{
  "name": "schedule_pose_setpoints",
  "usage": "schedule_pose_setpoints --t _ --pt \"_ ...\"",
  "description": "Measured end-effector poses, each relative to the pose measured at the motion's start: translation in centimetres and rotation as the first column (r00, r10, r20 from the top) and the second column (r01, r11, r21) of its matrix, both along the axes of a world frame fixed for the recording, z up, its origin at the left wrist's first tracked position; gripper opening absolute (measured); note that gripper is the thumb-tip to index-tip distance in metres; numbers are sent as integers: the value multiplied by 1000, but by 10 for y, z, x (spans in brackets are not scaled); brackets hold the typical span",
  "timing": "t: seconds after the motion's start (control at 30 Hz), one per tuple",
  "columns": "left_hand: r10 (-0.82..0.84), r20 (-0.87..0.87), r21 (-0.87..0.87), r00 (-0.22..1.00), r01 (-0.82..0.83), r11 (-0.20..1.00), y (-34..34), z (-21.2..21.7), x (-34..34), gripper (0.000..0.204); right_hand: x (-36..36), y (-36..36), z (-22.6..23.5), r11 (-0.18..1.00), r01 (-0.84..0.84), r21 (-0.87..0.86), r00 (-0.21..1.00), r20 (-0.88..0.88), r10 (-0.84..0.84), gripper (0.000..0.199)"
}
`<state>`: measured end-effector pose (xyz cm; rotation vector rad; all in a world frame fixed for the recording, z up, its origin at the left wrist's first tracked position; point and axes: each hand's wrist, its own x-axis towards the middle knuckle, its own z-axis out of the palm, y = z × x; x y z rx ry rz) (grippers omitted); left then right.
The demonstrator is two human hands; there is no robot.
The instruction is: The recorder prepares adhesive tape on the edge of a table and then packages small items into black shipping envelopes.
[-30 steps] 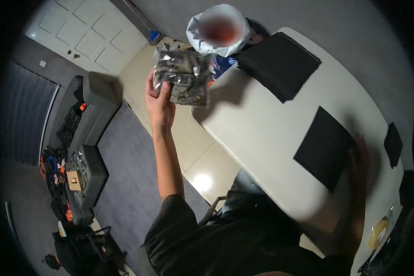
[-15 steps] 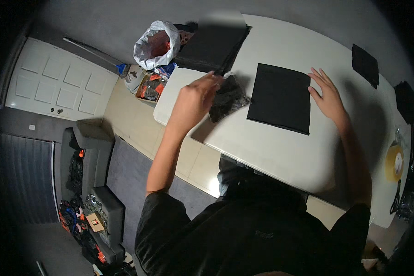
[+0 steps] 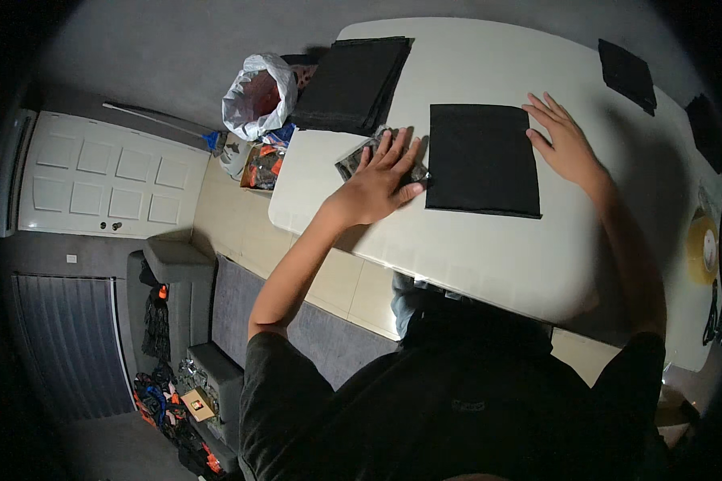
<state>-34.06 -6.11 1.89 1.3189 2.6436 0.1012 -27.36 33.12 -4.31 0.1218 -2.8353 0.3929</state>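
The left hand (image 3: 381, 180) lies flat, fingers spread, pressing down on a crinkled silvery packet (image 3: 369, 156) near the left edge of the white counter (image 3: 473, 248). It grips nothing; the palm simply pins the packet to the surface. The right hand (image 3: 565, 144) is also open and flat, fingers fanned, resting on the right edge of a black rectangular sheet (image 3: 481, 160) that lies between the two hands. The packet sits just beside the sheet's left edge, seemingly touching its lower-left corner under the left fingertips.

Beyond the left hand, a stack of black sheets (image 3: 353, 80) sits at the far left corner of the counter, its edge hanging slightly past the rim. Two smaller black pieces (image 3: 627, 74) lie toward the far right, and a yellow tape roll (image 3: 702, 248) rests near the right rim. Off the counter, below the stack, a white plastic bag (image 3: 257, 96) stands open on the floor.

As a judgement: the packet looks slick and lies close to the counter's edge, so a sideways push from the flat palm could slide it off toward the floor. The black sheet is held at one side only; dragging the packet onto it could wrinkle or skew it.
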Motion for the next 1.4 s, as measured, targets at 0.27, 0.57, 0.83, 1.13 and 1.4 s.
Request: schedule_pose_setpoints --t 0.27,0.57,0.83,1.13,1.4 --pt "31 -91 246 995 -8 969 1 -27 -13 55 0 -6 3 999 29 16 999 22 -30 47" --pt "157 -199 99 967 -139 985 8 -31 -12 52 -6 0 -5 999 -14 36 999 -32 15 48" --pt "292 -181 506 939 -166 846 -9 -12 -8 54 -6 0 -7 1000 -9 4 1000 -20 9 47" --pt "456 -58 418 888 -394 819 -50 -9 0 47 -9 -2 -4 998 -56 -16 997 -46 55 50" --pt "11 405 757 914 -342 556 -31 38 -14 28 -7 -27 21 799 -172 -577 944 -328 -33 58"
